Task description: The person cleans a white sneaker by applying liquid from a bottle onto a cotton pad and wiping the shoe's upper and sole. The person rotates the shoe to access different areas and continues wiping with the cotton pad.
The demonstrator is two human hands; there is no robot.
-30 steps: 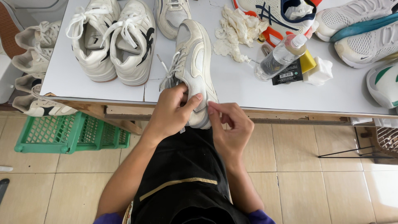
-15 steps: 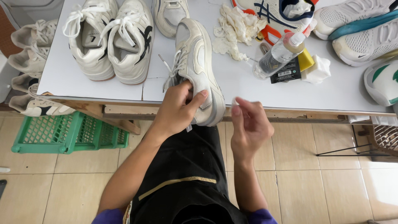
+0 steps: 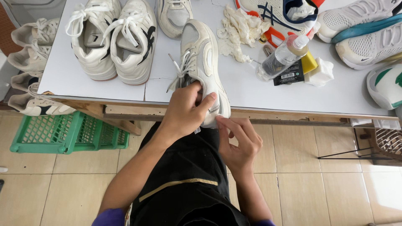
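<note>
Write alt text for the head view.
A person's left hand grips the heel of a cream mesh sneaker at the edge of a white table, right hand touching just below; other sneakers surround it.

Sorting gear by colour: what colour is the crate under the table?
Green, an open-grid plastic crate on the floor; the head view shows it.

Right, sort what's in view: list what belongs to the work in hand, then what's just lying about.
In hand:
- cream sneaker, heel at the table edge
- left hand gripping its heel
- right hand touching the heel from below

Lying about:
- pair of white sneakers
- crumpled rag
- clear bottle
- green crate
</note>
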